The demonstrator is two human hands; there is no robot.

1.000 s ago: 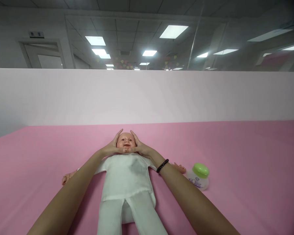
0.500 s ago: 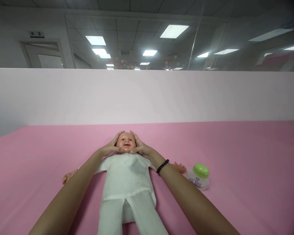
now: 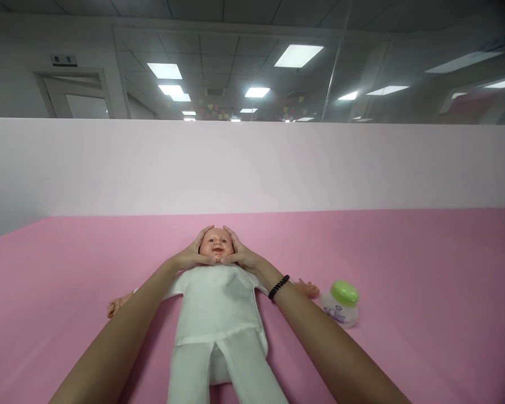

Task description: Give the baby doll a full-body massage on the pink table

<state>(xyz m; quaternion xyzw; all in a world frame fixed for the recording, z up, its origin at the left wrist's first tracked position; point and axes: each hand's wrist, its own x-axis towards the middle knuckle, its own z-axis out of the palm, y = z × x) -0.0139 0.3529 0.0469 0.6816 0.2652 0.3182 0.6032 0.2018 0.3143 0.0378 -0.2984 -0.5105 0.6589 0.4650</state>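
Pink mat [image 3: 404,269] under a vinyl baby doll [image 3: 216,245], face-up in a white suit [image 3: 214,303]. Left hand [image 3: 189,255] and right hand [image 3: 244,258] cup its head from both sides, hands apart, light hold. Step: head cradling. Next move needs that hold released first.

Pink mat [image 3: 421,264], probably padded, with baby doll [image 3: 215,303] and green-lidded jar [image 3: 340,304]
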